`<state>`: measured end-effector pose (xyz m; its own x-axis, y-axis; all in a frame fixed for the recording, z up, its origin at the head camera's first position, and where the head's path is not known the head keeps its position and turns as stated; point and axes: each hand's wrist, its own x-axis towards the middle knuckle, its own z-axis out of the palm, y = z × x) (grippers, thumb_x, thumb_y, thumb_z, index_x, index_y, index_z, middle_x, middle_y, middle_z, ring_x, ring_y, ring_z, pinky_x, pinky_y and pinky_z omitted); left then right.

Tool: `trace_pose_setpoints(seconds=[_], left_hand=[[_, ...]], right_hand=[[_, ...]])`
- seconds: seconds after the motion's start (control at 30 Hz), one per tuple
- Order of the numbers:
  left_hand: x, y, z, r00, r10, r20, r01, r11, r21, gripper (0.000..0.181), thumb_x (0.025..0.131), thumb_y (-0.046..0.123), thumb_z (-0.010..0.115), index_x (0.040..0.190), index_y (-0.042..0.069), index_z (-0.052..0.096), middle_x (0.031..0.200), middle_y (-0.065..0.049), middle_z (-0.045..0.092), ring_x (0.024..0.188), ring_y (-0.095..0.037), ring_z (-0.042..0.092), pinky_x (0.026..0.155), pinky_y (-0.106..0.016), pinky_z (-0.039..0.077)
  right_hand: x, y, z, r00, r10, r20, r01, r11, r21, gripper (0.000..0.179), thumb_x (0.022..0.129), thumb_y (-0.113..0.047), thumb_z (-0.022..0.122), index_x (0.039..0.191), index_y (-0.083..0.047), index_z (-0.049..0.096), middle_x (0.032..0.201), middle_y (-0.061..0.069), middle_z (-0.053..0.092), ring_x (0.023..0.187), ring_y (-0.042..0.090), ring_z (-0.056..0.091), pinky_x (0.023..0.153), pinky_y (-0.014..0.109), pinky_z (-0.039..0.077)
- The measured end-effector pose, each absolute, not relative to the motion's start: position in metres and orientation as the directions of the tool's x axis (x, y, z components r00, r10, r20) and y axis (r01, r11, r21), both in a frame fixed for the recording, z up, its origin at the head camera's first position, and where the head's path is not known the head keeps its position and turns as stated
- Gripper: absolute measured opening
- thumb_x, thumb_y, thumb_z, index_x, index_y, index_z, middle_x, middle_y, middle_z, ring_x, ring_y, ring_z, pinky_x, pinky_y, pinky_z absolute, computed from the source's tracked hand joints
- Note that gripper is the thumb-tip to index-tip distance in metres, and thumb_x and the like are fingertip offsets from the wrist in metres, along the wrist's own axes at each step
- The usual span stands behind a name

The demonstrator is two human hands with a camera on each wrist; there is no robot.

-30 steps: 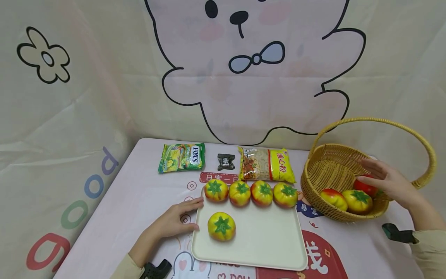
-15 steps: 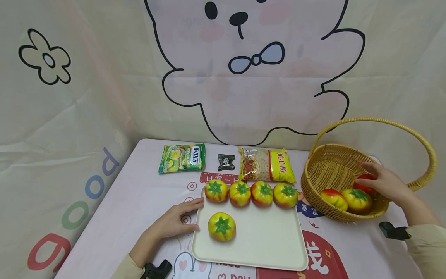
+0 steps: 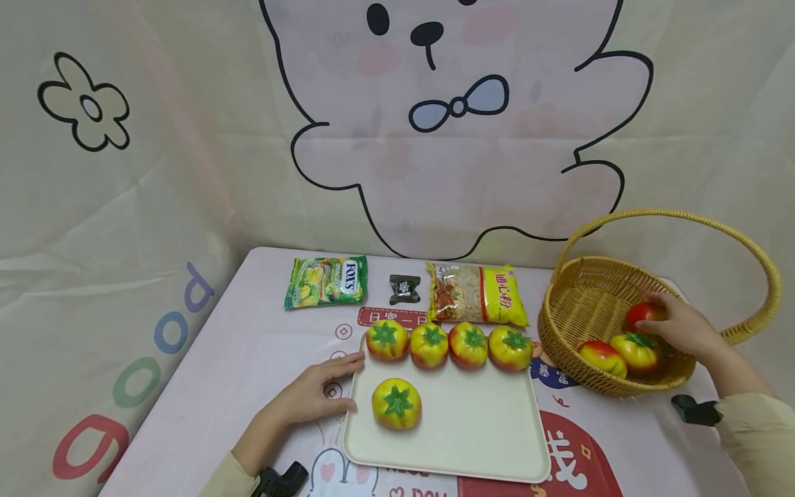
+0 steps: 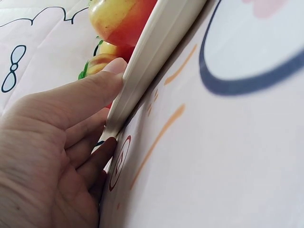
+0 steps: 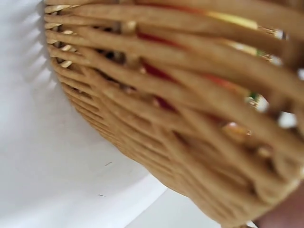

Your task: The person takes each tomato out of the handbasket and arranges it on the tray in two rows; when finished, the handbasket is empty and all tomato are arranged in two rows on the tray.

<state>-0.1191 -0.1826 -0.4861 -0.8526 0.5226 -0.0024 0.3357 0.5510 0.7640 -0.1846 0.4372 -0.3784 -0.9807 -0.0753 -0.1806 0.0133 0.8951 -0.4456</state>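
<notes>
My right hand (image 3: 683,327) reaches into the wicker basket (image 3: 590,283) and grips a red persimmon (image 3: 644,315). Two yellow-red persimmons lie below it in the basket, one with a green leaf cap (image 3: 636,352). The right wrist view shows mainly the basket's woven side (image 5: 142,114), with the held fruit not clearly seen. My left hand (image 3: 310,392) rests against the left rim of the cream tray (image 3: 472,428), its thumb and fingers spread along the edge. On the tray, several persimmons form a row at the back, and a single persimmon (image 3: 396,404) sits nearer the front left.
Behind the tray lie a green candy bag (image 3: 326,281), a small black packet (image 3: 405,288) and a yellow-ended noodle bag (image 3: 477,295). The basket's tall handle (image 3: 677,212) arches over its opening. A printed cloth wall stands behind the table.
My right hand has moved slightly left and closed round the red persimmon, which has shifted up and left in the basket. The persimmon at the basket's front has moved slightly. My left hand stays put.
</notes>
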Motion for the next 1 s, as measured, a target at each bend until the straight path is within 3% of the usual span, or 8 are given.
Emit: trace_pose_setpoints(seconds=[0.3,0.57,1.0], left_hand=[[-0.120,-0.182,-0.487,-0.850,0.526,-0.011,0.330,0.550,0.767,0.070,0.076,0.043,0.076,0.137,0.017,0.053,0.147,0.016,0.040,0.141,-0.017,0.033,0.116,-0.045,0.027],[-0.121,-0.183,-0.488,-0.849,0.529,-0.012,0.334,0.552,0.764,0.070,0.076,0.046,0.075,0.136,0.018,0.053,0.147,0.015,0.041,0.141,-0.017,0.033,0.115,-0.045,0.029],[-0.121,-0.183,-0.488,-0.847,0.532,-0.011,0.335,0.549,0.766,0.070,0.077,0.046,0.075,0.137,0.017,0.053,0.147,0.014,0.041,0.141,-0.017,0.033,0.115,-0.045,0.029]], right_hand=[[-0.190,0.440,-0.389,-0.981,-0.075,-0.180,0.013,0.895,-0.447,0.071,0.096,-0.021,0.052,0.139,0.019,0.014,0.126,0.048,0.027,0.105,0.060,0.036,0.083,0.070,0.038],[-0.197,0.441,-0.398,-0.988,-0.084,-0.128,-0.027,0.918,-0.395,0.070,0.086,-0.009,0.059,0.132,0.026,0.020,0.122,0.050,0.030,0.105,0.061,0.036,0.086,0.072,0.035],[-0.201,0.444,-0.404,-0.989,-0.049,-0.141,0.003,0.938,-0.346,0.070,0.080,-0.009,0.060,0.130,0.026,0.024,0.119,0.048,0.034,0.101,0.058,0.039,0.083,0.070,0.038]])
